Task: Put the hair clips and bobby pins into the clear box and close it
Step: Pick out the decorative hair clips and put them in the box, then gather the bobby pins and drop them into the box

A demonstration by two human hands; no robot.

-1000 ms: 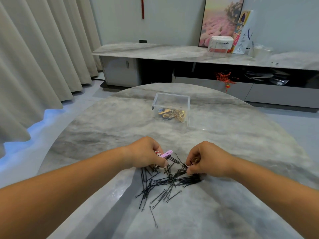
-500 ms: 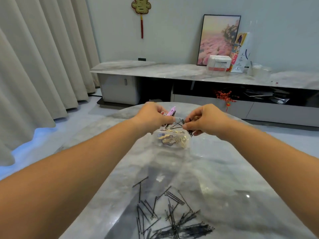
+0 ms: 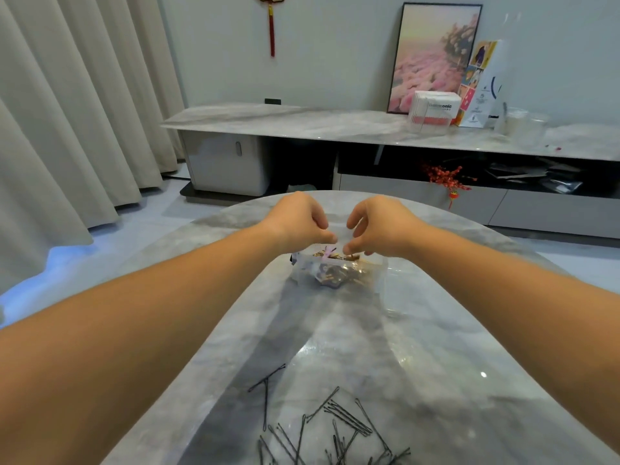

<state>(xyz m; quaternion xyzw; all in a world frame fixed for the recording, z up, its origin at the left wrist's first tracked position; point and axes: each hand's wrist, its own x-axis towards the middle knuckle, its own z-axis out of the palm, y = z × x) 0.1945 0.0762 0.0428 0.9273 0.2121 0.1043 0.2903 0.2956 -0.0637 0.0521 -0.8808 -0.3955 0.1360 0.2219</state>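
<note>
The clear box stands open at the far middle of the grey marble table, with gold clips and a pink hair clip inside. Both my hands hover just above its rim. My left hand points its loosely curled fingers down, and the pink clip lies free just below them. My right hand has thumb and fingers spread over dark bobby pins at the box's top. Several black bobby pins lie scattered on the near part of the table.
Behind the table runs a long low sideboard carrying a framed picture, a white carton and clear jars. Beige curtains hang along the left, with floor between them and the table edge.
Both hands carried the pink clip and a pinch of bobby pins from the near pile to the box. Their fingers have now spread, and the items lie in the box.
</note>
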